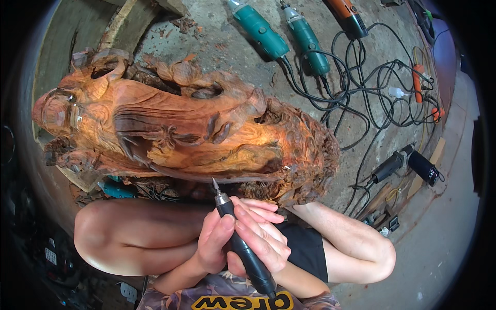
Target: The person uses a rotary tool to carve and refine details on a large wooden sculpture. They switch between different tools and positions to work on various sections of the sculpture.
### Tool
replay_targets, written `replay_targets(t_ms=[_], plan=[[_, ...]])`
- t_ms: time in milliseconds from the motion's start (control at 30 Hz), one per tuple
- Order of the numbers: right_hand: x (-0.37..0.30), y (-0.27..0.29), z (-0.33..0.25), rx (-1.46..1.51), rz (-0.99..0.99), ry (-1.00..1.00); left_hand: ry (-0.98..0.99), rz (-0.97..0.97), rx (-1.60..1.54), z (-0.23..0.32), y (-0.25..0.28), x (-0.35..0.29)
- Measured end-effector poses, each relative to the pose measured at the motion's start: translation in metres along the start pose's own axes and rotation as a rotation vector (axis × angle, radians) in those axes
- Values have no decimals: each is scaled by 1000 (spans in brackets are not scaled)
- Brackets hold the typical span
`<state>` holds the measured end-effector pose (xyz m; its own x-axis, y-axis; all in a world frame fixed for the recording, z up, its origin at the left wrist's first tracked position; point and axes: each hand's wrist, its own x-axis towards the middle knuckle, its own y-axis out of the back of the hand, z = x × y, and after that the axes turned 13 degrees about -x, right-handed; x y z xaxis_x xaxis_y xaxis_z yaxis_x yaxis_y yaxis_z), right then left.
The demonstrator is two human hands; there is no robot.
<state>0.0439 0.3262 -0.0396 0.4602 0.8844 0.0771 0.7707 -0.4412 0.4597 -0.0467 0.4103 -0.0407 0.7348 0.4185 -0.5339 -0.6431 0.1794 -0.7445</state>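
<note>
A black pen-shaped rotary carving tool (250,262) slants between my two hands, its pointed metal bit toward the wood. My left hand (213,243) is closed on it from the left, thumb along the barrel. From the other side my right hand (264,240) wraps it, its upper fingers stretched toward the wood. A large reddish-brown wood carving (191,116) lies across in front of me, with flowing folds and a rough, knotted right end. The bit's tip is at the carving's near edge; I cannot tell whether it touches.
Two green power grinders (261,33) and an orange one (347,15) lie on the concrete beyond the carving. Tangled black cables (361,88) spread at the right. A dark grinder (392,164) and a black phone-like device (423,168) lie farther right. My bent legs flank the near side.
</note>
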Motion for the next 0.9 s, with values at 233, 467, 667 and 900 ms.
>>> replay_targets(t_ms=[233,467,667,900], plan=[[-10,-3,0,-27,53,-20,-47,-26,65,-8,6,2],[-24,8,7,-156,95,-56,54,-4,8,-13,-7,9],[-30,15,9,-221,165,-87,96,-53,71,-22,-9,16],[0,11,-7,49,68,-114,16,25,23,-13,-3,-2]])
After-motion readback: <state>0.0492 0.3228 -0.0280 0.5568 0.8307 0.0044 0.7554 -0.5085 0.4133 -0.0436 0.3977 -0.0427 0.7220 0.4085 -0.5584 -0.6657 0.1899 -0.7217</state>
